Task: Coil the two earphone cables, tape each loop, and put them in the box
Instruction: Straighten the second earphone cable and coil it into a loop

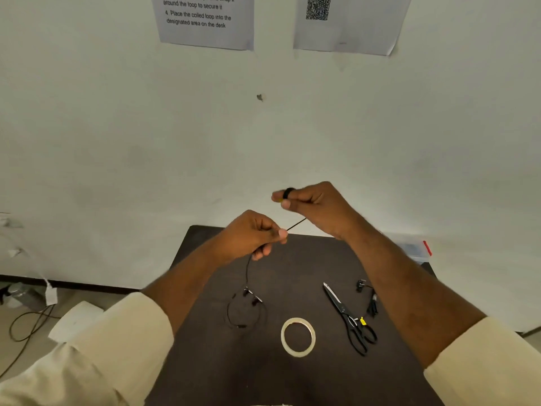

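While taut, cable [296, 223] between hands.

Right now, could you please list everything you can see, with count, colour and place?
Earphone cable: one, black, hanging from the hands to the table.
Second earphone: one, black, table right.
Tape roll: one, clear, table centre.
Scissors: one, black, right of the tape.
Table: one, dark brown.
Box: one, clear, red clip, far right.
Papers: two, white, on wall.
Left hand: pinches cable.
Right hand: winds cable round finger.
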Demonstrator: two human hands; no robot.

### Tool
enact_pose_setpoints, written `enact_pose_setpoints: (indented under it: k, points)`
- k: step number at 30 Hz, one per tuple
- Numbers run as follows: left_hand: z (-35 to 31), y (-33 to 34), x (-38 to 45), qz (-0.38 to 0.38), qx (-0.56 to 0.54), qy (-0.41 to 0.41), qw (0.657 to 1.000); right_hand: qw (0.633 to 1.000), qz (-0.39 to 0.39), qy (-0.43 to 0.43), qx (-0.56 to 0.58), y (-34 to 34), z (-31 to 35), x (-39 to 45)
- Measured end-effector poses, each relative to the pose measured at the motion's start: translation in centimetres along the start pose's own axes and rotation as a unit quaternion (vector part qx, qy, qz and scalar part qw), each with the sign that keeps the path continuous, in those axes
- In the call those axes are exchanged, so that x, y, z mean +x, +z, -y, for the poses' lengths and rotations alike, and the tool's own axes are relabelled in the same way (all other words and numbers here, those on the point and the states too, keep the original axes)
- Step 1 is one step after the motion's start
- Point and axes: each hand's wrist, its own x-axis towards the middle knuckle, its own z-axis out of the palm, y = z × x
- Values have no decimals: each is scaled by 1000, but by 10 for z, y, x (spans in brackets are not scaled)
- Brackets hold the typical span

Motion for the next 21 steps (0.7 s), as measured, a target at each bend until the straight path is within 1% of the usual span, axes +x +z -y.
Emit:
enact_pose_setpoints:
  k: [2,5,8,9,11,14,16,17,19,20,21]
  points:
    - [-7,-20,-3,37,72,-12,997,997,33,36,-57,-5,-9,-3]
    - [-22,-41,-2,48,154,2,987,990,72,77,-96,-8,-18,-8]
    - [-40,-49,3,38,259,41,964,989,67,116,-65,-2,-22,-14]
    - [-46,-53,4,33,283,53,957,988,70,129,-48,3,-21,-15]
    - [-55,-57,7,23,296,72,952,984,88,157,-6,9,-18,-18]
    - [-65,-53,13,23,267,114,957,970,132,190,80,16,-14,-22]
    - [-67,-47,16,20,215,136,967,947,168,202,186,18,-14,-25]
    - [-65,-44,17,12,184,141,973,928,182,202,255,19,-14,-27]
    - [-59,-37,18,-19,110,150,982,885,201,180,379,19,-13,-31]
    - [-54,-31,17,-36,70,149,986,872,205,158,415,21,-11,-33]
    - [-48,-25,17,-47,23,144,988,868,206,131,432,22,-7,-32]
